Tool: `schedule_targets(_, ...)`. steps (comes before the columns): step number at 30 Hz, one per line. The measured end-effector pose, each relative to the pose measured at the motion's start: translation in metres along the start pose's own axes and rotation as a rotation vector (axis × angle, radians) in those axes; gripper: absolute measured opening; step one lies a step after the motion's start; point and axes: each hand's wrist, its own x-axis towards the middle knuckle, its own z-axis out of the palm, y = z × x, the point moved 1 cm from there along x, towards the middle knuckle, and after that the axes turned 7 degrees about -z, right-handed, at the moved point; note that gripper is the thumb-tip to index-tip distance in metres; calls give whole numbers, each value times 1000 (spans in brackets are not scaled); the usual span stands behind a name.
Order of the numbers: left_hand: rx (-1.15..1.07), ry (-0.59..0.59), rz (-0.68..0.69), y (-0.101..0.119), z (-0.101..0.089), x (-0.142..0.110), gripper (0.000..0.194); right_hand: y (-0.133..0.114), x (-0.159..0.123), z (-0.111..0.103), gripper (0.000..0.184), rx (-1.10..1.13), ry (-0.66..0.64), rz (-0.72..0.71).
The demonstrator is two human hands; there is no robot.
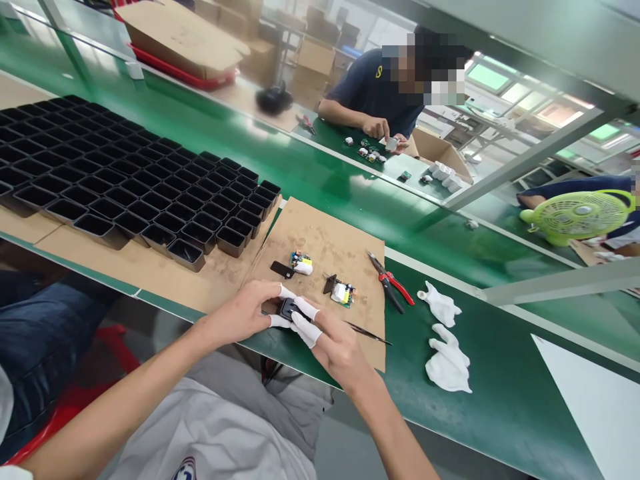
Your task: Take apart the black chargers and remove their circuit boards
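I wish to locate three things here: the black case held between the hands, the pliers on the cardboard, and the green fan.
Black case (288,309): head view, on its dark upper face.
Pliers (383,276): head view, near the pivot.
Green fan (583,211): head view, on the round grille.

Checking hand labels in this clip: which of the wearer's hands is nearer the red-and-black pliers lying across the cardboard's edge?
Right. The right hand is left of the pliers and closer to the wearer, not touching them; the left hand is farther left.
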Motion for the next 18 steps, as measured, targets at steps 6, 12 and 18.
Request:
schedule_targets(6,16,33,-8,-2,-3,-4,45,-4,2,-2,65,16,25,34)
schedule_targets(12,53,-5,-32,-12,4,2,40,3,-5,15,65,52,16,80)
schedule_targets(18,22,-30,30,-20,4,-3,55,7,-6,12,61,4,-26,37)
